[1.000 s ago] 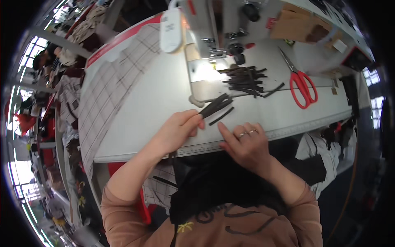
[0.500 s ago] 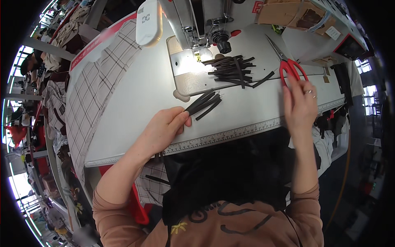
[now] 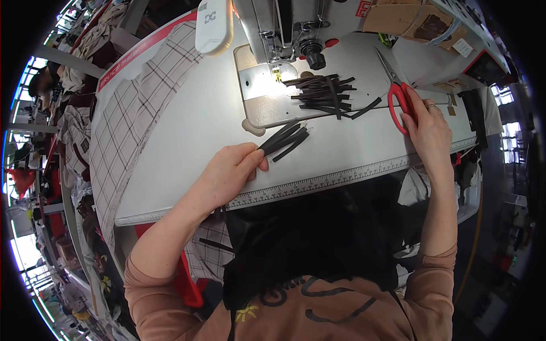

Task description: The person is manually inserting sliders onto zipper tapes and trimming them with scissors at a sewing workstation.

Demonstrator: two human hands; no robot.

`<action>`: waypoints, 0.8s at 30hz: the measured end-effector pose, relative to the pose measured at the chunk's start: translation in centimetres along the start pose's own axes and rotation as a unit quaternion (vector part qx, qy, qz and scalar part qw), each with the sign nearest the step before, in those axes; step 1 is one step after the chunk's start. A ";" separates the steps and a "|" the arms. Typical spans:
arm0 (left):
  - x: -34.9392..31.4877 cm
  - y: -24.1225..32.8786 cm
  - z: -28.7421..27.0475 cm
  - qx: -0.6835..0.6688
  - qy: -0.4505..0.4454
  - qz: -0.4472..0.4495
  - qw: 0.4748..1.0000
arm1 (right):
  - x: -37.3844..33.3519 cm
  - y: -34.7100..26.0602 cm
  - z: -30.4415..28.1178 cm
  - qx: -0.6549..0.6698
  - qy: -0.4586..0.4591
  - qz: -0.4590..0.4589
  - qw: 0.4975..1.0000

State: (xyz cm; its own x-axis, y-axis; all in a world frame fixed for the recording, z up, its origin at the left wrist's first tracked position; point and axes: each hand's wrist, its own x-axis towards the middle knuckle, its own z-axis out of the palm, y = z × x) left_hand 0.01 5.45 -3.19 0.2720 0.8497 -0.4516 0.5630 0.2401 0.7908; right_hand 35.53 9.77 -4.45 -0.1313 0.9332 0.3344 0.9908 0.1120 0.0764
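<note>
My left hand (image 3: 236,167) pinches the near ends of several dark fabric strips (image 3: 282,138), their far ends fanned out over the white table. My right hand (image 3: 429,128) has its fingers and thumb closed round the right loop of red-handled scissors (image 3: 392,118). The scissors lie on the table, blades shut and pointing away from me. Between the hands and farther back, a pile of similar dark strips (image 3: 323,94) rests partly on the metal plate of the sewing machine (image 3: 278,62). One loose strip (image 3: 366,108) lies between the pile and the scissors.
A measuring tape (image 3: 327,181) runs along the table's near edge. Checked fabric (image 3: 133,122) covers the left side. At the back right stands a cardboard box (image 3: 401,23). Black cloth (image 3: 313,238) covers my lap. The machine head rises at the back middle.
My right hand has moved slightly right and closed on the scissors' handle, where before it hovered blurred over it. My left hand still holds the strips in about the same place.
</note>
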 end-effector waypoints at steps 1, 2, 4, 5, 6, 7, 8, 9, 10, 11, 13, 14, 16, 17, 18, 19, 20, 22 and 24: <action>-0.1 0.1 0.0 0.000 0.001 0.000 1.000 | 0.0 0.1 0.1 -0.012 0.002 -0.001 1.000; -0.1 0.3 0.1 -0.008 0.000 -0.016 1.000 | 0.0 0.2 0.1 -0.024 0.004 0.000 1.000; -0.1 0.4 0.1 -0.016 -0.003 -0.031 0.999 | 0.2 -0.3 0.1 -0.037 -0.014 0.016 0.999; -0.2 0.4 0.2 -0.020 -0.001 -0.028 0.999 | 0.3 -0.4 0.0 -0.049 -0.030 0.029 0.998; -0.2 0.4 0.3 -0.023 0.001 -0.024 0.999 | 0.2 -0.3 -0.1 -0.049 -0.030 0.028 0.998; -0.1 0.4 0.4 -0.023 0.001 -0.024 0.999 | 0.1 0.0 -0.3 0.002 -0.007 0.014 1.000; -0.1 0.2 0.5 -0.031 0.000 -0.036 0.999 | 0.0 0.0 -0.4 0.054 0.014 -0.001 0.998; -0.1 0.1 0.5 -0.038 0.000 -0.047 0.998 | -0.3 -0.2 -0.8 0.056 0.013 -0.003 0.998; -0.1 0.1 0.5 -0.039 0.001 -0.049 0.998 | -0.9 -0.6 -1.5 0.139 -0.013 0.024 0.990; -0.2 0.1 0.5 -0.038 0.001 -0.050 0.998 | -1.5 -0.9 -2.3 0.220 -0.039 0.050 0.974; -0.1 0.2 0.5 -0.039 0.001 -0.051 0.998 | -2.9 -1.5 -3.7 0.280 -0.062 0.049 0.957; 0.0 0.2 0.6 -0.037 0.000 -0.048 0.998 | -3.7 -1.9 -4.5 0.340 -0.083 0.050 0.935; -0.1 0.1 0.5 -0.036 0.001 -0.051 0.998 | -5.3 -4.2 -6.1 0.427 -0.178 0.062 0.884; -0.1 0.2 0.5 -0.028 0.003 -0.049 0.998 | -6.1 -4.4 -6.0 0.448 -0.197 0.000 0.872; -0.2 0.2 0.5 -0.021 0.005 -0.046 0.999 | -6.8 -4.6 -5.7 0.466 -0.215 -0.062 0.856; -0.2 0.2 0.5 -0.022 0.005 -0.048 0.999 | -7.5 -5.2 -5.7 0.536 -0.286 -0.020 0.794; -0.1 0.2 0.6 -0.019 0.006 -0.038 0.999 | -8.2 -5.8 -5.8 0.596 -0.351 0.025 0.722; -0.1 0.2 0.6 -0.015 0.010 -0.032 0.999 | -8.7 -7.6 -5.7 0.667 -0.433 0.081 0.600; -0.2 0.2 0.6 -0.022 0.001 -0.033 0.999 | -8.9 -9.1 -5.4 0.688 -0.503 0.123 0.508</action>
State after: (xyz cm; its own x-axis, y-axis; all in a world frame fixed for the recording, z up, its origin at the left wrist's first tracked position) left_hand 0.54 5.08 -3.20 0.2348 0.8321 -0.5024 0.5441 0.3158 0.7773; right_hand 27.54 -1.42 -3.10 -0.5993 0.6022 -0.5274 0.1481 -0.5640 -0.8124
